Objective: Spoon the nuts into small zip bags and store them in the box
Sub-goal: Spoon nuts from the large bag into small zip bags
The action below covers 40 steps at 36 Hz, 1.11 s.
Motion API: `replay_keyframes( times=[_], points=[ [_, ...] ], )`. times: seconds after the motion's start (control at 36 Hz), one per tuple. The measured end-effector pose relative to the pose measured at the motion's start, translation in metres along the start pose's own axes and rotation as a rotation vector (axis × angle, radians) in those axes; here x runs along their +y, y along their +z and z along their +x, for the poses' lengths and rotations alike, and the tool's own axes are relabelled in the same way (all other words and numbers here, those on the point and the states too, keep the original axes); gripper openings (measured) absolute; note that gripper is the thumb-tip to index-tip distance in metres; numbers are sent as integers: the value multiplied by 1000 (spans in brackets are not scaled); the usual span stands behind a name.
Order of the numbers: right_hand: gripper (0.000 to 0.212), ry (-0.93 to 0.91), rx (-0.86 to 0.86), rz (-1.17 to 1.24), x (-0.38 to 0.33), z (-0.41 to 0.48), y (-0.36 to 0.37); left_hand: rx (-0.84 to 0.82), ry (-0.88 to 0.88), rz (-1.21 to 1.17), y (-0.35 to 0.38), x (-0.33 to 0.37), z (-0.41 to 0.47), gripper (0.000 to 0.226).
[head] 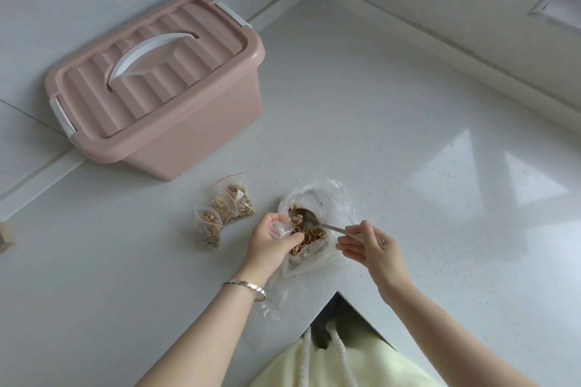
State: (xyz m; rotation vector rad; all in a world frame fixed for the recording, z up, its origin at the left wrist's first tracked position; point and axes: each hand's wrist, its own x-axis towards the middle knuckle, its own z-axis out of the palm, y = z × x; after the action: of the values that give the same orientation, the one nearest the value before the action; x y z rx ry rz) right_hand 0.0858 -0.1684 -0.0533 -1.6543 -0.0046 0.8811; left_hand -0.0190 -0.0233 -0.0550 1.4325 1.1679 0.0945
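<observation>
Nuts (309,236) lie in an open clear plastic bag (333,198) on the counter (408,135), low centre. Spoon (303,218) runs 10-to-4 o'clock, bowl at 10 over the nuts; right hand (367,245) pinches its handle. Left hand (267,239) grips a small zip bag (281,229), red-striped, at the nuts' 9 o'clock. Filled zip bags (220,217) sit further toward 9; pink box (188,135), lid on, at 11.

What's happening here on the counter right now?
A person is portioning nuts into small zip bags. The left hand holds a small zip bag at the mouth of the big plastic bag, while the right hand holds a spoon dipped into it. A few filled bags lie on the counter beside it. The pink box stands behind with its lid on.
</observation>
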Motion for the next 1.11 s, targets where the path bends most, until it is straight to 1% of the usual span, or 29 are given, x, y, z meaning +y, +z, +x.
replay_keyframes(
  times=[0.14, 0.25, 0.28, 0.39, 0.44, 0.56, 0.61, 0.67, 0.78, 0.83, 0.89, 0.97, 1.06, 1.11],
  points=[
    [28, -158, 34, -161, 1, -4, -6, 25, -3, 0, 0, -6, -1, 27],
    [24, -229, -30, -330, 5, -9, -6, 14, -2, -30, 1, -7, -3, 26],
    [24, -226, -34, -332, 6, -10, -5, 15, -1, -40, 1, -7, -4, 27],
    [28, -124, -16, -184, 3, -8, -4, 40, 3, -73, 3, -8, -5, 29],
    [29, -100, -30, -162, 1, -7, -5, 51, 19, -78, 3, -9, -5, 30],
    [27, -193, -12, -291, 2, -8, -6, 57, 37, -76, 2, -10, -6, 29],
    [27, -203, -10, -308, 5, -10, -4, 49, 30, -76, 2, -9, -7, 29],
    [28, -139, -10, -217, 7, -12, -1, 47, 32, -75, 3, -8, -7, 30],
    [34, 92, 42, 53, 4, -10, -4, 41, 42, -60, 4, -7, -8, 32],
    [35, 204, 43, 157, 5, -9, -8, 39, 53, -44, 3, -7, -7, 32],
    [36, 278, 29, 252, 6, -9, -13, 32, 63, -22, 1, -7, -8, 31],
    [37, 297, 10, 294, 5, -11, -19, 66, 111, 47, -1, -9, -11, 31],
    [37, 257, 5, 267, 0, -13, -24, 148, 186, 124, -4, -12, -15, 34],
    [38, 225, 9, 254, -6, -14, -28, 172, 233, 162, -6, -13, -18, 36]
  ],
)
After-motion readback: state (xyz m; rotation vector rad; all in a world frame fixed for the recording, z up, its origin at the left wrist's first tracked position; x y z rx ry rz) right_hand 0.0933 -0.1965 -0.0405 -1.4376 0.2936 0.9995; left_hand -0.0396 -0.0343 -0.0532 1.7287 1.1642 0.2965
